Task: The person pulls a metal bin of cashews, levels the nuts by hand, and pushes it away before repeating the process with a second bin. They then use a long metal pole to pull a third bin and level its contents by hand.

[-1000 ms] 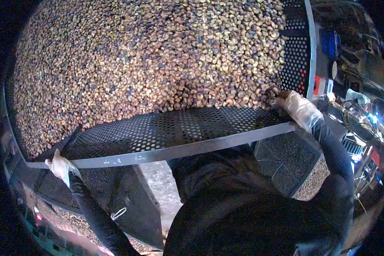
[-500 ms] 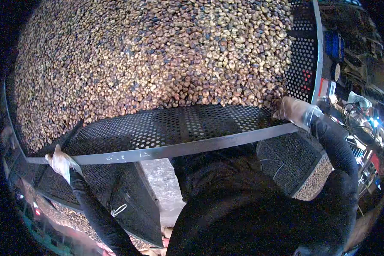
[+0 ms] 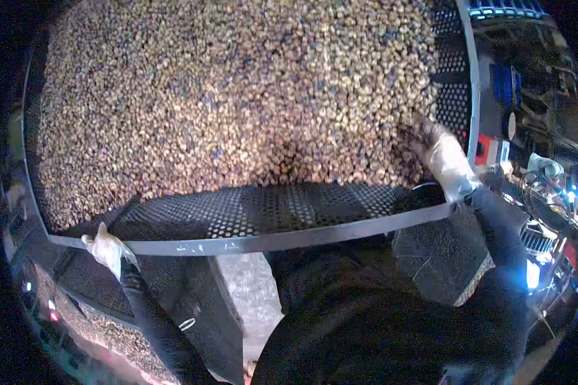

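Note:
A wide perforated metal tray [image 3: 340, 232] is spread with a thick layer of brown nuts that look like unshelled cashews [image 3: 225, 122]. At the near left corner, my left hand [image 3: 110, 249], in a whitish glove, is closed around the tray's rim. My right hand [image 3: 440, 151], gloved too, reaches over the near right side of the tray. Its fingers stretch out, somewhat blurred, at the edge of the nuts, and its wrist passes above the rim. Along the near side, a strip of bare holed metal shows between nuts and rim.
Below the rim, dark mesh panels [image 3: 443, 256] stand left and right of my body, with more nuts [image 3: 119, 340] lower left. A grey floor strip [image 3: 250, 289] lies between. On the right are a blue item [image 3: 508, 83], a red-and-white box [image 3: 487, 151] and cluttered gear with bright lights.
My right hand has left the near right rim and moved inward onto the edge of the nuts. My left hand keeps its hold. The whole view has shifted slightly, the tray sitting lower.

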### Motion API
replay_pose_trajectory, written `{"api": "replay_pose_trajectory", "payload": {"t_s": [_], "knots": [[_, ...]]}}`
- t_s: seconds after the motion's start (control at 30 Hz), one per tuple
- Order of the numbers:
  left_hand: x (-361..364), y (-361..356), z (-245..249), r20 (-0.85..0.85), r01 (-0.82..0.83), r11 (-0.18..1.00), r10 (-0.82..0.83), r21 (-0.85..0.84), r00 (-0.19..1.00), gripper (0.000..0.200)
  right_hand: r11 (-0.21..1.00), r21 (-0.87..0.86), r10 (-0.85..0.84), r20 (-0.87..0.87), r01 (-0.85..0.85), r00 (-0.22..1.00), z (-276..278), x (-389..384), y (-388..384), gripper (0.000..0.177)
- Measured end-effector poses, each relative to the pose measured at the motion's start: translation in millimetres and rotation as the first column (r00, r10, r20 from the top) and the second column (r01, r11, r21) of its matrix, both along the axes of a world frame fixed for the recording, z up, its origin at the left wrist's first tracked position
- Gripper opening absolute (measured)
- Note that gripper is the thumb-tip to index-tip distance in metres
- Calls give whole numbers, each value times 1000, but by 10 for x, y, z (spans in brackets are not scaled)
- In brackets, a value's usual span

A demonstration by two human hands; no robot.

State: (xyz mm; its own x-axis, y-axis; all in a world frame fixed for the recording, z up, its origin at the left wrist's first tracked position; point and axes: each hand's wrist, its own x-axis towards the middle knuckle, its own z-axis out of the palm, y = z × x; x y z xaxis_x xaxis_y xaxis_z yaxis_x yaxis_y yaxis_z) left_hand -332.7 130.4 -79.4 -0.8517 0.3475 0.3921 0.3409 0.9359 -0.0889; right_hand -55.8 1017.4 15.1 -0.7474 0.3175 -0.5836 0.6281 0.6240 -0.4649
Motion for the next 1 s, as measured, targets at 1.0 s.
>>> {"api": "replay_pose_trajectory", "payload": {"t_s": [1.0], "knots": [[113,1455,548,286,-693,672,632,260,720,53,857,-467,7,-410,-216,912,-1692,-2443,-2114,85]]}}
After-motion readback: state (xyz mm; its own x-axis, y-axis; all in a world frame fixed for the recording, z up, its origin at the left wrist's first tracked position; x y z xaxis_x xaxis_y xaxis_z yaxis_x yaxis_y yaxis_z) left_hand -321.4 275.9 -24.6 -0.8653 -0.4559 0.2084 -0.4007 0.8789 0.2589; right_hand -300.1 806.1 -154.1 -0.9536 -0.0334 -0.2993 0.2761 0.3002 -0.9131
